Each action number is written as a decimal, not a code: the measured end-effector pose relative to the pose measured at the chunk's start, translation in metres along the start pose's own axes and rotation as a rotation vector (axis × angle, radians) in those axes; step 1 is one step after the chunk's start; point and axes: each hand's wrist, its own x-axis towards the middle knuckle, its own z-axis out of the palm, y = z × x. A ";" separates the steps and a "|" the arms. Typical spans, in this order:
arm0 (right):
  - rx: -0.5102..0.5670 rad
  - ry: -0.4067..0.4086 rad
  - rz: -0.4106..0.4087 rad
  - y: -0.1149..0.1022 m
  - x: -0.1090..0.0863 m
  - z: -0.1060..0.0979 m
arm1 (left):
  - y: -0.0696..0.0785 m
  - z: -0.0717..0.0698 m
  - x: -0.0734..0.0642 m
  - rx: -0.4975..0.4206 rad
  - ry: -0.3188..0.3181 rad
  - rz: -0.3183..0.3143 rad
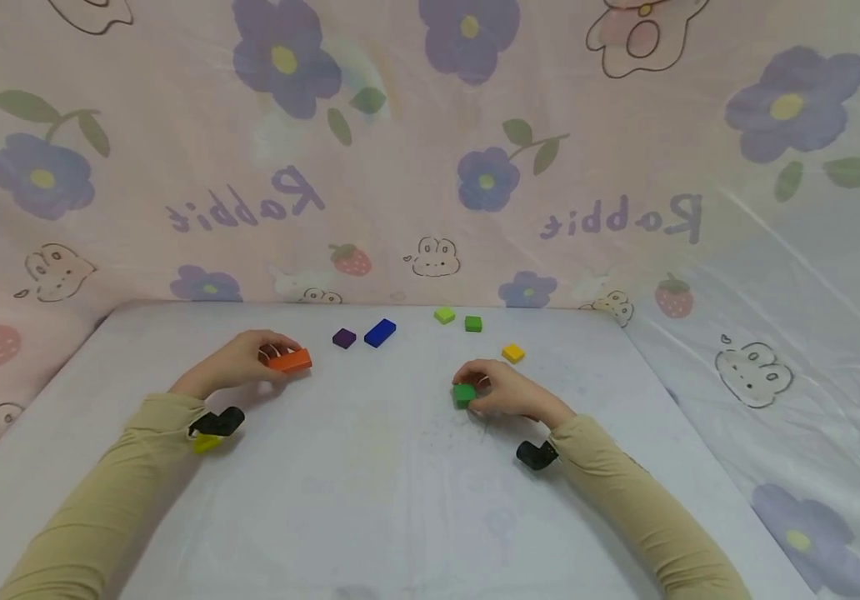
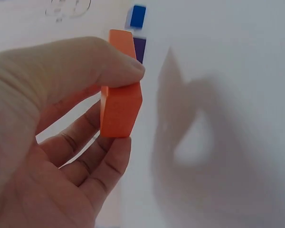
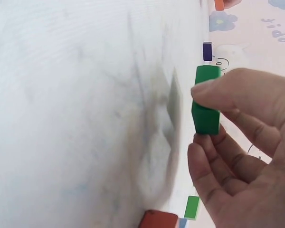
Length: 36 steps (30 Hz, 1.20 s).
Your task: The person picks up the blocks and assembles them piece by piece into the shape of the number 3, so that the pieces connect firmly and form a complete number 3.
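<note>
My left hand (image 1: 238,362) pinches an orange rectangular block (image 1: 291,361) between thumb and fingers on the table's left side. In the left wrist view the thumb crosses the orange block (image 2: 121,107), and a shadow falls on the tabletop beside it. My right hand (image 1: 505,390) holds a green block (image 1: 463,395) right of centre. The right wrist view shows the thumb on one face of this green block (image 3: 207,99) and fingers behind it. Beyond the left hand lie a small purple block (image 1: 343,338) and a longer blue block (image 1: 380,332).
Lime (image 1: 444,315), green (image 1: 472,323) and yellow-orange (image 1: 513,353) blocks lie toward the back of the white table (image 1: 370,500). A yellow block (image 1: 207,443) is partly covered by the left wrist camera. A red block (image 3: 159,219) shows low in the right wrist view.
</note>
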 end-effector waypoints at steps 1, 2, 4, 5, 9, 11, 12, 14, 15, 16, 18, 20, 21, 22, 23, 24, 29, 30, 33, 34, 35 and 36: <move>0.000 0.001 -0.007 -0.001 0.000 0.000 | 0.003 0.001 0.002 -0.002 -0.002 0.012; 0.000 0.002 -0.012 -0.001 0.001 -0.001 | 0.006 0.003 0.003 -0.005 -0.008 0.027; 0.000 0.004 -0.018 -0.001 0.001 -0.001 | 0.011 0.005 0.006 -0.008 -0.017 0.056; 0.004 0.005 -0.017 -0.002 0.002 -0.001 | 0.013 0.007 0.007 -0.009 -0.019 0.067; 0.012 0.007 -0.031 0.001 0.004 0.000 | 0.023 0.014 0.010 -0.014 -0.024 0.107; 0.021 0.010 -0.035 0.001 0.005 0.001 | 0.027 0.017 0.011 -0.019 -0.028 0.130; 0.018 0.011 -0.038 0.000 0.005 0.001 | 0.030 0.019 0.012 -0.024 -0.033 0.143; 0.005 0.019 -0.041 -0.003 0.006 0.001 | 0.035 0.022 0.014 -0.029 -0.041 0.168; 0.002 0.022 -0.045 -0.005 0.006 0.001 | 0.037 0.024 0.015 -0.032 -0.045 0.180; 0.000 0.026 -0.046 -0.007 0.007 0.001 | 0.039 0.026 0.016 -0.036 -0.050 0.191; -0.015 0.033 -0.057 -0.010 0.008 0.000 | 0.046 0.029 0.019 -0.042 -0.058 0.207; -0.016 0.038 -0.066 -0.012 0.010 0.000 | 0.052 0.034 0.021 -0.048 -0.062 0.224; -0.016 0.040 -0.070 -0.013 0.011 -0.001 | 0.054 0.036 0.022 -0.051 -0.063 0.229; -0.018 0.040 -0.073 -0.013 0.012 -0.001 | 0.056 0.038 0.023 -0.055 -0.067 0.234; -0.017 0.041 -0.075 -0.014 0.013 0.000 | 0.059 0.040 0.024 -0.055 -0.068 0.240; -0.016 0.041 -0.076 -0.015 0.014 0.000 | 0.060 0.042 0.025 -0.059 -0.070 0.248; -0.031 0.042 -0.084 -0.017 0.020 0.001 | 0.067 0.052 0.032 -0.050 -0.084 0.273; -0.033 0.042 -0.087 -0.018 0.022 0.001 | 0.069 0.054 0.033 -0.049 -0.086 0.278; -0.037 0.039 -0.090 -0.020 0.027 0.002 | 0.073 0.059 0.035 -0.043 -0.090 0.286; -0.038 0.037 -0.091 -0.021 0.028 0.002 | 0.075 0.060 0.036 -0.044 -0.092 0.285; -0.033 0.035 -0.091 -0.022 0.030 0.002 | 0.077 0.061 0.037 -0.046 -0.093 0.287; -0.030 0.031 -0.091 -0.022 0.031 0.002 | 0.078 0.062 0.037 -0.048 -0.095 0.290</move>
